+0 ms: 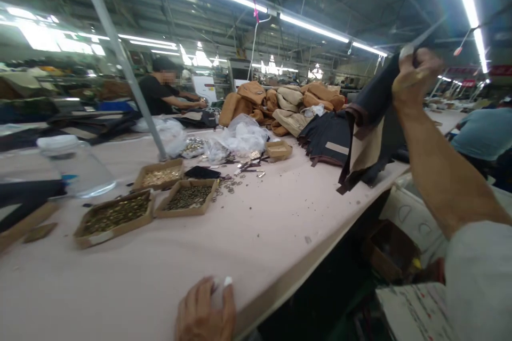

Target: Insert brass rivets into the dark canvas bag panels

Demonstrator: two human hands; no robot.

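Observation:
My right hand point(414, 77) is raised high at the right, its fingers closed round the top of a dark navy fabric piece point(372, 128) with brown trim and a tan lining. The piece hangs down from that grip to the table edge. My left hand point(206, 311) rests on the pale pink table point(256, 234) near its front edge, fingers curled, with a small white object point(220, 283) under the fingertips that I cannot make out. A stack of similar dark pieces point(326, 138) lies just left of the hanging one.
Three cardboard trays of small metal parts point(116, 216) sit at the left, loose rings and clips point(240, 173) beyond them. Clear plastic bags point(240, 138), a plastic jar point(76, 165), a pole point(120, 58) and tan fabric piles point(280, 101) stand further back. A person point(160, 90) works behind; another sits right point(484, 130).

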